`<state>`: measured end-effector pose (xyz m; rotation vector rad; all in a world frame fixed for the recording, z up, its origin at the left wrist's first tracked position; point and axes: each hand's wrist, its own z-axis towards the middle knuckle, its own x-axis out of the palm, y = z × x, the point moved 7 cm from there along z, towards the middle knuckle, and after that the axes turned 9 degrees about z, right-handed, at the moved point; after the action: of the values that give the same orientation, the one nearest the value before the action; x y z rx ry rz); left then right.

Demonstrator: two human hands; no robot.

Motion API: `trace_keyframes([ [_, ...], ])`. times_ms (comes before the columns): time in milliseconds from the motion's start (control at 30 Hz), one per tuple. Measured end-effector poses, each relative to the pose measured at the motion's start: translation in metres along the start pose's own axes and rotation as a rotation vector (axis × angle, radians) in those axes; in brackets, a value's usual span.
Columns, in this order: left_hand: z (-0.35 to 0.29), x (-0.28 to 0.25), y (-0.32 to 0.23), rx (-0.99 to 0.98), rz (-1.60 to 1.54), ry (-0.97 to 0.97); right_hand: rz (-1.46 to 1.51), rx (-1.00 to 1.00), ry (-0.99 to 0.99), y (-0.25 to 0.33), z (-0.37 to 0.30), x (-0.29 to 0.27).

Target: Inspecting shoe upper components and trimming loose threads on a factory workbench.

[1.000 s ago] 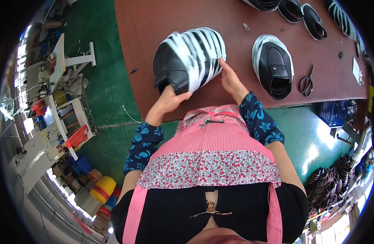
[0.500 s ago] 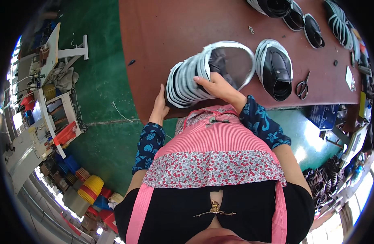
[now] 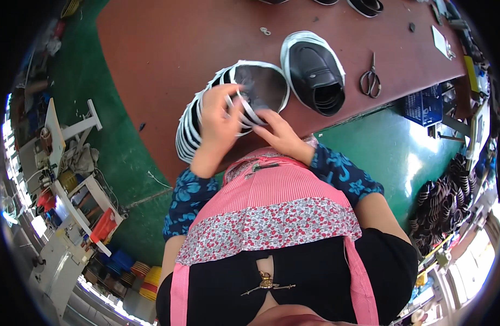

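A row of nested black shoe uppers [image 3: 191, 127] with white edges lies slanted on the table in front of me, its open end facing right and away. My left hand [image 3: 220, 119] is over the middle of this row, fingers bent toward the white edge of the end upper and smeared by motion. At the row's near right side, my right hand [image 3: 287, 138] holds the rim of the end uppers between thumb and fingers. Just right of the row stands a smaller pile of black loafer uppers [image 3: 316, 70], toe pointing away.
Black-handled scissors [image 3: 370, 81] lie toward the right of the reddish-brown table [image 3: 157, 54]. More black shoes [image 3: 365, 6] are at the far edge of view. A blue crate [image 3: 423, 107] is under the table's right side. Sewing-machine tables [image 3: 57, 136] stand on the green floor at left.
My left hand has moved from the row's left end onto its middle. My right hand has shifted from atop the row to its near right rim. The view has moved toward the right.
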<state>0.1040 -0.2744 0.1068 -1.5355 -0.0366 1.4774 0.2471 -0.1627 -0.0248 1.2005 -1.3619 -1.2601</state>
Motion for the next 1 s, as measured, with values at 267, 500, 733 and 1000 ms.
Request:
trace_keyframes([
  [267, 0.001, 0.253, -0.136, 0.305, 0.168, 0.46, 1.142, 0.606, -0.777, -0.199, -0.084, -0.215],
  [500, 0.059, 0.274, -0.11, -0.082, -0.069, 0.512, 1.049, 0.44, -0.482, -0.116, -0.008, -0.279],
  [733, 0.092, 0.227, -0.05, -0.535, -0.706, 0.283, 0.823, 0.57, -0.742, -0.141, 0.071, -0.337],
  [1000, 0.102, 0.2, -0.008, -0.579, -0.806, 0.103, 0.26, 0.315, -0.035, -0.087, 0.148, -0.304],
])
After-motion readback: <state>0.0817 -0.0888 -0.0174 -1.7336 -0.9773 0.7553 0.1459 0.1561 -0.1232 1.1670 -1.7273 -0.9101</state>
